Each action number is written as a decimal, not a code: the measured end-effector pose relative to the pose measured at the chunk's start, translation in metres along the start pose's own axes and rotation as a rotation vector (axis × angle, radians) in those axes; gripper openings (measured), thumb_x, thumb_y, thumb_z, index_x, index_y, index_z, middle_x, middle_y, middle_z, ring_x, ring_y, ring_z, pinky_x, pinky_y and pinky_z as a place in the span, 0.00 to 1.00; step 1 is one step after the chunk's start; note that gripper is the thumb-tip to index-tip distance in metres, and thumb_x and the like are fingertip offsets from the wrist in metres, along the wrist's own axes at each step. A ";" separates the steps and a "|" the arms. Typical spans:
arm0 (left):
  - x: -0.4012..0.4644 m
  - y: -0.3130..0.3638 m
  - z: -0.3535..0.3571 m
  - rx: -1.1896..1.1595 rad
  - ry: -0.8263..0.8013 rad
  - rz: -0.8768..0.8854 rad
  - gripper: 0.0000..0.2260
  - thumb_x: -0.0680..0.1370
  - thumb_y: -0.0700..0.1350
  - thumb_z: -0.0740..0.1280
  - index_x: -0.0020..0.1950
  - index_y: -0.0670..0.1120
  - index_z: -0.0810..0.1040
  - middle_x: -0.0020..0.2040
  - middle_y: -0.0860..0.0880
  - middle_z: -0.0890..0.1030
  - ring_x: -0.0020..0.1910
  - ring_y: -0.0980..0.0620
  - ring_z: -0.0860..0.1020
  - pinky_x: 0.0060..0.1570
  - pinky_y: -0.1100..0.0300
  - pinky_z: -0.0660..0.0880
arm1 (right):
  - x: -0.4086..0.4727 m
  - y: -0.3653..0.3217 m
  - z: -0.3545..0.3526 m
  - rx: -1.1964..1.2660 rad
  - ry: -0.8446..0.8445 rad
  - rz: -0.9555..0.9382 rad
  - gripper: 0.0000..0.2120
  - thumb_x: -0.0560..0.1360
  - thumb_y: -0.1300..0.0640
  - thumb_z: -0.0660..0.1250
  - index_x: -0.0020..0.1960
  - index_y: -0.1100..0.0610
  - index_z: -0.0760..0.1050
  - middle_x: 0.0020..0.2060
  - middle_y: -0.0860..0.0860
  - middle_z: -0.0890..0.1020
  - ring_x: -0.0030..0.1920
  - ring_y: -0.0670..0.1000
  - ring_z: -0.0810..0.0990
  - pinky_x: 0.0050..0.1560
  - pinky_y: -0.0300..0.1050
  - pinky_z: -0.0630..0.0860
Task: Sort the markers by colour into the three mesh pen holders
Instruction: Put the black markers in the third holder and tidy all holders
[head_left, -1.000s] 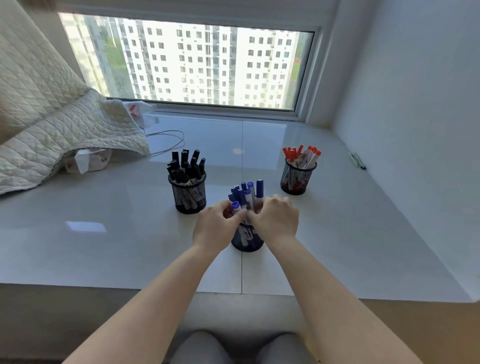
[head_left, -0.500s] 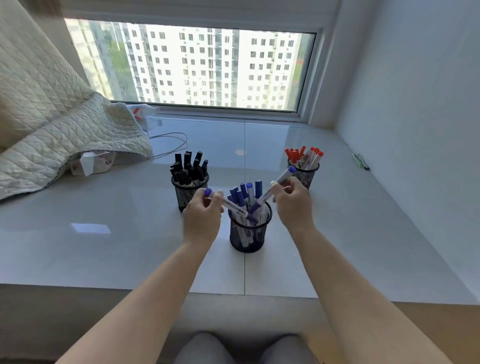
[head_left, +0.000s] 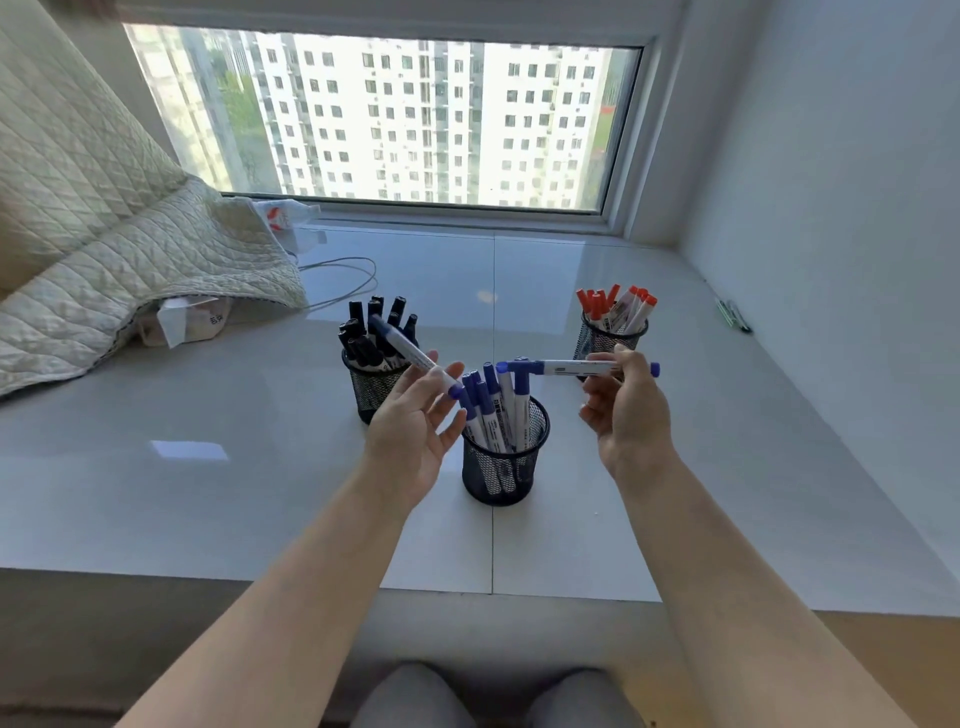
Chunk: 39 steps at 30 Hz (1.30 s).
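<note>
Left hand (head_left: 410, 431): raised above the ledge, palm turned up and toward the centre, fingers spread and fairly straight; a blue-capped marker (head_left: 413, 354) lies slanted across the fingertips. Whether the thumb pinches it is hard to tell, as it seems to rest on the fingers rather than be gripped.
Left marker: tilted, one blue end up over the black-marker holder, the other blue end down near the middle holder's rim.
Right hand (head_left: 626, 410): raised at about the same height, thumb and curled fingers pinching a second blue marker (head_left: 576, 368) near its right end.
Right marker: held level, stretching leftward over the middle holder, blue at both ends.
Middle holder (head_left: 505, 462): black mesh, nearest the front edge of the window ledge (head_left: 208, 467), on the seam between two slabs; upright blue markers (head_left: 493, 410) stand in it.
Left holder (head_left: 373, 387): further back and left, partly behind the left hand, packed with black markers (head_left: 371, 327).
Right holder (head_left: 608, 338): back and right, behind the right hand, holding red markers (head_left: 615, 306).
Quilted blanket (head_left: 104, 223): draped over the ledge's back left corner, with a white box (head_left: 187, 322) under its edge.
Cable (head_left: 343, 283): looped on the ledge beside the blanket.
Pens (head_left: 732, 314): a few lie at the right edge by the wall.
</note>
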<state>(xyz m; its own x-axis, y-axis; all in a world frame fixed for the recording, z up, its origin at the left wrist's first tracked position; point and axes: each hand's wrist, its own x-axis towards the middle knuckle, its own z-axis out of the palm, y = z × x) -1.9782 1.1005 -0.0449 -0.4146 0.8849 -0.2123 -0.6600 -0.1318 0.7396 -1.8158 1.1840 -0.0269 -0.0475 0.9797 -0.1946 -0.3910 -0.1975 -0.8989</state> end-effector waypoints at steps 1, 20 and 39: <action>0.000 -0.001 0.002 0.029 -0.016 0.005 0.07 0.77 0.40 0.63 0.50 0.52 0.76 0.42 0.54 0.84 0.37 0.59 0.80 0.39 0.62 0.74 | 0.000 0.000 0.000 0.001 -0.008 0.002 0.12 0.76 0.54 0.59 0.37 0.55 0.76 0.22 0.47 0.76 0.26 0.45 0.71 0.30 0.38 0.67; -0.005 -0.021 -0.006 1.015 0.200 0.478 0.08 0.75 0.47 0.67 0.41 0.57 0.70 0.37 0.60 0.76 0.34 0.72 0.74 0.32 0.76 0.68 | -0.007 0.015 0.004 -0.080 -0.354 0.096 0.09 0.80 0.62 0.54 0.49 0.55 0.73 0.32 0.47 0.82 0.41 0.48 0.77 0.42 0.41 0.71; -0.010 -0.030 -0.003 1.111 0.251 0.634 0.30 0.72 0.44 0.71 0.69 0.52 0.59 0.43 0.59 0.74 0.35 0.65 0.77 0.40 0.58 0.74 | -0.013 0.038 -0.001 -0.906 -0.119 -0.648 0.19 0.72 0.59 0.70 0.60 0.53 0.69 0.34 0.45 0.76 0.34 0.47 0.78 0.39 0.37 0.73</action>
<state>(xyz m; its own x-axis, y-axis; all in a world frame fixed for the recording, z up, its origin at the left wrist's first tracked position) -1.9564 1.0944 -0.0665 -0.6458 0.6820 0.3432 0.5102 0.0510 0.8586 -1.8293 1.1635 -0.0593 -0.1844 0.8937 0.4090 0.4379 0.4472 -0.7799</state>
